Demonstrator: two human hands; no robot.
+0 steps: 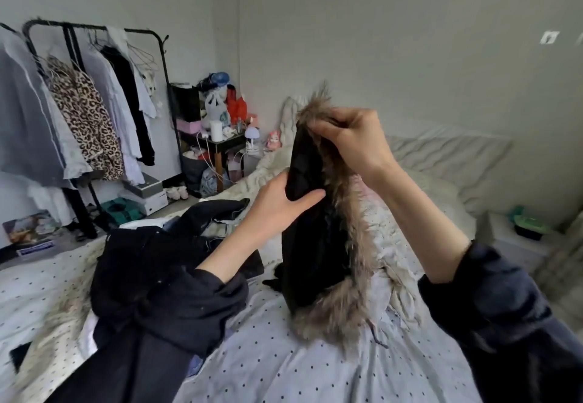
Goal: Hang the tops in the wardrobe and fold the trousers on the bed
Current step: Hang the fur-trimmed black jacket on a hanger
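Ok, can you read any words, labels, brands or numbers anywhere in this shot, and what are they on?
No text can be read.
Poster on the floor: has a strip of print, too blurred to read.
White plastic bag on the side table: green mark, too blurred.
Black fur-trimmed top held by both hands: no label visible.

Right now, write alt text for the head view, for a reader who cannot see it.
Two hands hold up a black garment with a fur trim over a dotted bed: the right hand grips its top, the left hand its dark fabric lower down. Dark clothes lie heaped at left, and a clothes rail of hung tops stands behind.
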